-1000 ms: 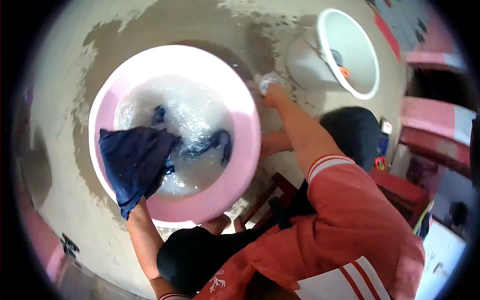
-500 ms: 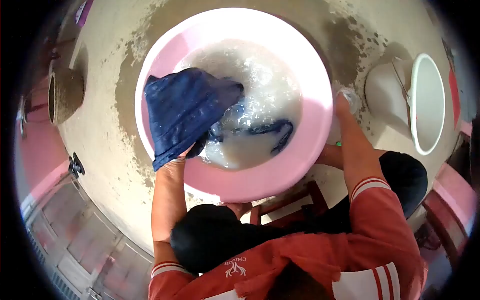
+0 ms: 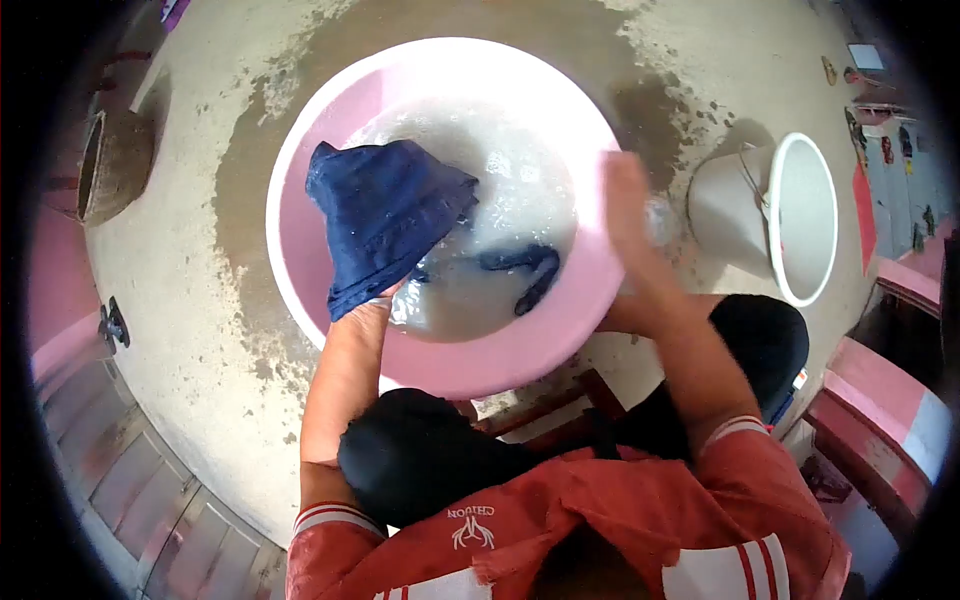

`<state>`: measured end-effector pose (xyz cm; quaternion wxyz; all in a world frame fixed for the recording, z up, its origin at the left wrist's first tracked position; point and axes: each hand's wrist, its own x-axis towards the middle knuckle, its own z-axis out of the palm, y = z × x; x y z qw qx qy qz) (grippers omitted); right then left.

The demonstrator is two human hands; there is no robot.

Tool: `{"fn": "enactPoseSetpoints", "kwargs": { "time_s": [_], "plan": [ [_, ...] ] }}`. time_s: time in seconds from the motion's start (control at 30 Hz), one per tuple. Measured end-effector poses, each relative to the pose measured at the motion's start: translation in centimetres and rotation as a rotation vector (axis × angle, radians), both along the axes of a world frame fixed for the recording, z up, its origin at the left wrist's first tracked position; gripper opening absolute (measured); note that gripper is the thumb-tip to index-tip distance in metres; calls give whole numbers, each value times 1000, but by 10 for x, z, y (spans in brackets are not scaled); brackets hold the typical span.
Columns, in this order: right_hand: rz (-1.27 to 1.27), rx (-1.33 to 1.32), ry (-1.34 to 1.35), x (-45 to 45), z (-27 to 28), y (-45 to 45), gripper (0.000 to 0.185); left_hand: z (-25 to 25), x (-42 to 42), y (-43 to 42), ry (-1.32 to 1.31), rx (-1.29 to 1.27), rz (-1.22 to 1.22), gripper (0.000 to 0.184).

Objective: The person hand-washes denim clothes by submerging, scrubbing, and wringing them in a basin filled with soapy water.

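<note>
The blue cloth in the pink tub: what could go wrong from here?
The blue cloth, draped over the left hand, could slide off into the cloudy water and splash. The floor beside the tub looks wet in patches, so someone stepping there might slip.

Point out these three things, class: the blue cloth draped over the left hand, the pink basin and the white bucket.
Blue cloth (image 3: 385, 210): head view, middle of its raised part.
Pink basin (image 3: 480, 366): head view, inner wall nearest the person.
White bucket (image 3: 725, 205): head view, outer side.
</note>
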<state>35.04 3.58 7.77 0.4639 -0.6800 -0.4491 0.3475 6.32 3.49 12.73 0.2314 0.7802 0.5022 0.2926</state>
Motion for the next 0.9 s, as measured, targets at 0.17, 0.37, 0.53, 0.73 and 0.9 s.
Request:
{"fn": "enactPoseSetpoints", "kwargs": {
  "time_s": [0.17, 0.37, 0.53, 0.73, 0.9],
  "plan": [
    [417, 282, -25, -190, 2, -21, 11, 9, 6, -7, -698, -197, 174, 30],
    [56, -101, 721, -228, -67, -16, 12, 31, -19, -9, -229, -24, 138, 39],
    [294, -29, 445, -251, -41, -87, 12, -6, -40, -5, -265, 19, 276, 39],
    [343, 174, 382, -229, -25, -16, 26, -2, -47, -16, -64, 83, 121, 45],
    [861, 54, -166, -268, 26, -51, 84, -52, -51, -44, -1294, -500, 414, 48]
  ]
}}
